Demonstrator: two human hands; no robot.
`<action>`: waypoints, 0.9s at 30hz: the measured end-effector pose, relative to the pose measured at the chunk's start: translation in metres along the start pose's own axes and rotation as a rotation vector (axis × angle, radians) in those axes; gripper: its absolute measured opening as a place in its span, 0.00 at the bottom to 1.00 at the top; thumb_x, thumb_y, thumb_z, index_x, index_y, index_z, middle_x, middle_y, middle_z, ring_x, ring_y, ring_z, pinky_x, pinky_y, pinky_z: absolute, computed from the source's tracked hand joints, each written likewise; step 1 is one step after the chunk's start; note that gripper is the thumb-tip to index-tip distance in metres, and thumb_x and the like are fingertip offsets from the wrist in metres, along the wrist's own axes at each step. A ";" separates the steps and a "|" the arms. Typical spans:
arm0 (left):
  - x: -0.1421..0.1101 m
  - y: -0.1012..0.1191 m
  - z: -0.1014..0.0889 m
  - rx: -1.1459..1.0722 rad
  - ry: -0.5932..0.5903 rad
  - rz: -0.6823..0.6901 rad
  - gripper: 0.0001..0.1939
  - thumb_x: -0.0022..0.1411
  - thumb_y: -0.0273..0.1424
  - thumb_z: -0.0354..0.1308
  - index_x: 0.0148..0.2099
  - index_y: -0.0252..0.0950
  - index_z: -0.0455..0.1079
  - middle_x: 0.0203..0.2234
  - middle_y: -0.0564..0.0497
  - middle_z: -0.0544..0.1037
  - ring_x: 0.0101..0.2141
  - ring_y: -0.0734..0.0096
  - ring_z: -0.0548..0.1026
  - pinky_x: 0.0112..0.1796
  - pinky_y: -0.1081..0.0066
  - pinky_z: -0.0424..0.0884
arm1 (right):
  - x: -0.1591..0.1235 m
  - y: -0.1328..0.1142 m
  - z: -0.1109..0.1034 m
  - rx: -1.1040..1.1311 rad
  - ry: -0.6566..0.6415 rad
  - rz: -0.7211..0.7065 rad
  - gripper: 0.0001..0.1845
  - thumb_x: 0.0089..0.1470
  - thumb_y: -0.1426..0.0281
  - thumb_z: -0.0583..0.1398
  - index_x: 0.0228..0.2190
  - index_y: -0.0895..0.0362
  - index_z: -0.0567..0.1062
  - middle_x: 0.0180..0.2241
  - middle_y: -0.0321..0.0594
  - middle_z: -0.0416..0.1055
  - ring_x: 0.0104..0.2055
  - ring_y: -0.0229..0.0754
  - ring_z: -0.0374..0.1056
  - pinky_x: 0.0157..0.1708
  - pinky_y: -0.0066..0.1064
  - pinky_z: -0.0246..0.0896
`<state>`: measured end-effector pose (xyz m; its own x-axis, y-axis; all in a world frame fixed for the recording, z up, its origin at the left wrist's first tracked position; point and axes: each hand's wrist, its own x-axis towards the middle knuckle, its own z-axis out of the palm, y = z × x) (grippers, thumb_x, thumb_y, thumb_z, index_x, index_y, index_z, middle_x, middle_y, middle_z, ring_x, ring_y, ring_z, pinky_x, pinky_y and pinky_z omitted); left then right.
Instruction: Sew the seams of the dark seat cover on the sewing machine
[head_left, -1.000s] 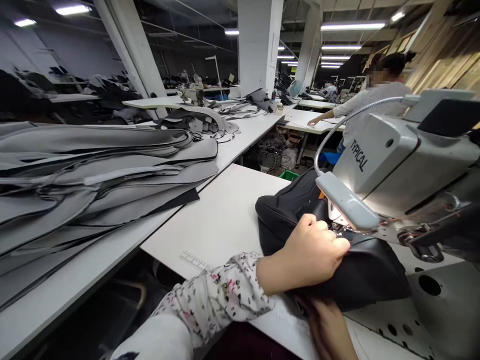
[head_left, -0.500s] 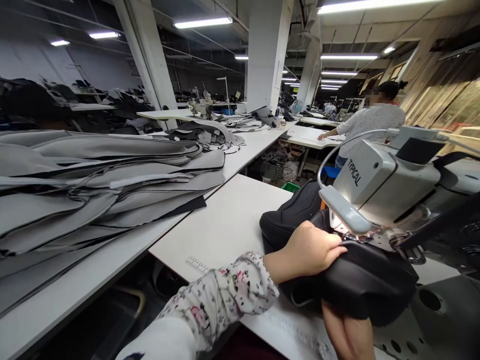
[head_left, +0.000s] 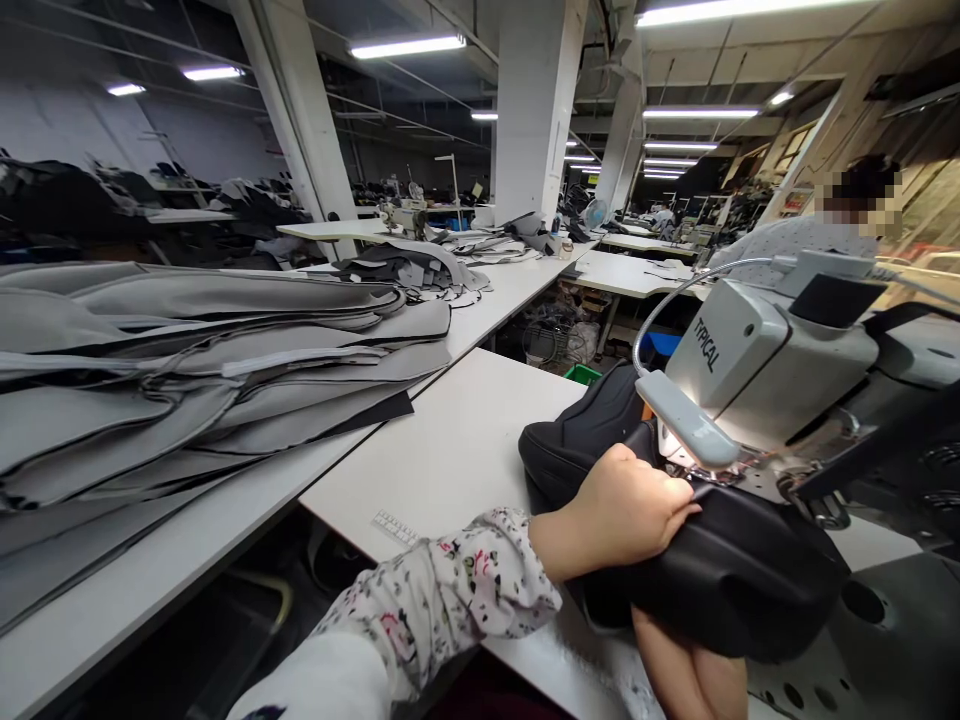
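Observation:
A black leather piece [head_left: 735, 570] lies bunched on the white sewing table [head_left: 457, 450], running under the head of a grey sewing machine [head_left: 765, 360] marked TYPICAL. My left hand [head_left: 626, 510] is curled over the piece's top edge, close to the needle area, fingers closed on it. Only the wrist of my right hand [head_left: 686, 670] shows below the piece. Its fingers are hidden under the leather. A small lamp [head_left: 686, 422] on a bent arm hangs just above my left hand.
A thick stack of grey cut panels [head_left: 187, 370] covers the long table at left. A clear ruler [head_left: 394, 527] lies near the table's front edge. Another person [head_left: 810, 240] works at a table behind the machine. Pillars and more sewing stations stand further back.
The view rose and settled. My left hand slid slightly right along the black piece, which bulges more over my right wrist. The person behind moved right, partly behind the machine.

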<state>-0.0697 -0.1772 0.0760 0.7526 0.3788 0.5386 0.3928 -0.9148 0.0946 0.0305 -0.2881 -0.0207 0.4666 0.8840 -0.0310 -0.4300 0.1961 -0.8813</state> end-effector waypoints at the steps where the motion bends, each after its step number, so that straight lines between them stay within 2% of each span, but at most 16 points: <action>1: 0.000 0.000 0.001 0.003 0.007 0.005 0.17 0.77 0.39 0.53 0.36 0.36 0.72 0.29 0.51 0.82 0.32 0.65 0.79 0.35 0.63 0.58 | -0.001 -0.001 0.001 -0.052 -0.057 -0.044 0.25 0.64 0.47 0.57 0.56 0.43 0.77 0.59 0.41 0.74 0.61 0.51 0.70 0.58 0.52 0.71; 3: -0.001 0.000 0.003 0.002 0.016 0.013 0.17 0.77 0.39 0.52 0.37 0.36 0.72 0.29 0.51 0.82 0.32 0.65 0.79 0.35 0.62 0.58 | -0.003 -0.003 0.003 -0.108 -0.121 -0.086 0.26 0.65 0.48 0.58 0.57 0.48 0.75 0.61 0.46 0.71 0.62 0.52 0.68 0.61 0.53 0.68; 5: -0.003 0.000 0.005 -0.001 0.016 0.017 0.17 0.77 0.38 0.51 0.36 0.36 0.72 0.30 0.52 0.81 0.32 0.65 0.78 0.35 0.62 0.58 | -0.006 -0.004 0.005 -0.107 -0.126 -0.083 0.28 0.65 0.49 0.60 0.59 0.51 0.74 0.62 0.49 0.70 0.63 0.53 0.67 0.62 0.54 0.66; 8: -0.006 0.002 0.008 0.017 0.010 0.023 0.17 0.77 0.38 0.51 0.36 0.36 0.70 0.30 0.52 0.81 0.31 0.66 0.77 0.37 0.61 0.59 | -0.010 -0.007 0.006 -0.104 -0.118 -0.072 0.27 0.63 0.49 0.60 0.59 0.45 0.75 0.60 0.43 0.73 0.63 0.54 0.67 0.61 0.54 0.68; 11: -0.010 0.006 0.009 0.050 -0.004 0.040 0.15 0.76 0.36 0.52 0.35 0.36 0.69 0.28 0.51 0.79 0.31 0.66 0.75 0.37 0.61 0.59 | -0.015 -0.010 0.010 -0.044 -0.047 0.001 0.28 0.59 0.52 0.62 0.59 0.43 0.76 0.57 0.38 0.76 0.63 0.54 0.68 0.60 0.52 0.70; 14: -0.015 0.010 0.010 0.082 -0.003 0.061 0.12 0.74 0.32 0.53 0.35 0.37 0.68 0.27 0.52 0.77 0.31 0.66 0.74 0.38 0.62 0.59 | -0.018 -0.012 0.011 0.039 0.087 0.082 0.33 0.51 0.55 0.68 0.58 0.45 0.76 0.57 0.40 0.77 0.62 0.54 0.68 0.59 0.50 0.72; 16: -0.018 0.012 0.010 0.091 -0.003 0.069 0.10 0.72 0.30 0.53 0.35 0.37 0.68 0.27 0.52 0.76 0.32 0.66 0.73 0.40 0.62 0.60 | -0.020 -0.010 0.008 0.014 0.103 0.087 0.33 0.48 0.54 0.69 0.56 0.46 0.78 0.54 0.41 0.78 0.60 0.53 0.71 0.54 0.47 0.76; 19: -0.023 0.014 0.009 0.102 -0.009 0.097 0.07 0.70 0.26 0.52 0.37 0.36 0.68 0.28 0.51 0.75 0.32 0.66 0.72 0.42 0.62 0.61 | -0.023 -0.006 -0.002 -0.323 -0.059 -0.049 0.25 0.56 0.51 0.64 0.50 0.49 0.82 0.47 0.43 0.82 0.50 0.51 0.78 0.42 0.40 0.80; 21: -0.025 0.013 0.007 0.112 -0.008 0.128 0.07 0.70 0.25 0.51 0.38 0.35 0.68 0.29 0.51 0.74 0.32 0.66 0.71 0.43 0.62 0.61 | -0.028 -0.008 -0.011 -0.570 -0.157 -0.143 0.23 0.60 0.53 0.59 0.45 0.54 0.84 0.41 0.43 0.83 0.43 0.49 0.80 0.36 0.37 0.80; 23: -0.027 0.013 0.005 0.130 -0.013 0.153 0.09 0.71 0.24 0.48 0.39 0.34 0.69 0.30 0.50 0.75 0.33 0.66 0.71 0.43 0.62 0.61 | -0.036 -0.019 -0.020 -0.688 -0.189 -0.153 0.17 0.59 0.57 0.62 0.37 0.53 0.85 0.38 0.41 0.83 0.38 0.48 0.80 0.30 0.34 0.79; 24: -0.028 0.012 0.004 0.143 -0.018 0.164 0.10 0.72 0.24 0.47 0.40 0.34 0.70 0.31 0.50 0.75 0.34 0.66 0.72 0.44 0.62 0.62 | -0.041 -0.029 -0.023 -0.745 -0.251 -0.154 0.16 0.57 0.59 0.64 0.40 0.55 0.86 0.37 0.40 0.83 0.37 0.48 0.80 0.34 0.32 0.79; 25: -0.028 0.012 0.004 0.157 -0.022 0.177 0.11 0.73 0.23 0.47 0.41 0.33 0.70 0.32 0.49 0.76 0.35 0.66 0.72 0.44 0.62 0.62 | -0.046 -0.041 -0.026 -0.829 -0.375 -0.179 0.13 0.56 0.62 0.65 0.41 0.53 0.86 0.37 0.39 0.84 0.36 0.47 0.80 0.35 0.30 0.79; 27: -0.031 0.013 0.005 0.189 -0.006 0.207 0.12 0.74 0.23 0.46 0.45 0.31 0.71 0.35 0.46 0.78 0.38 0.65 0.74 0.46 0.62 0.63 | -0.054 -0.069 -0.028 -0.993 -0.718 -0.308 0.14 0.58 0.69 0.66 0.45 0.48 0.84 0.35 0.35 0.83 0.32 0.42 0.80 0.34 0.24 0.77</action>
<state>-0.0851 -0.2000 0.0568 0.8298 0.1876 0.5255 0.3212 -0.9307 -0.1748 0.0564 -0.3617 0.0284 -0.2139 0.9503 0.2262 0.5313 0.3075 -0.7894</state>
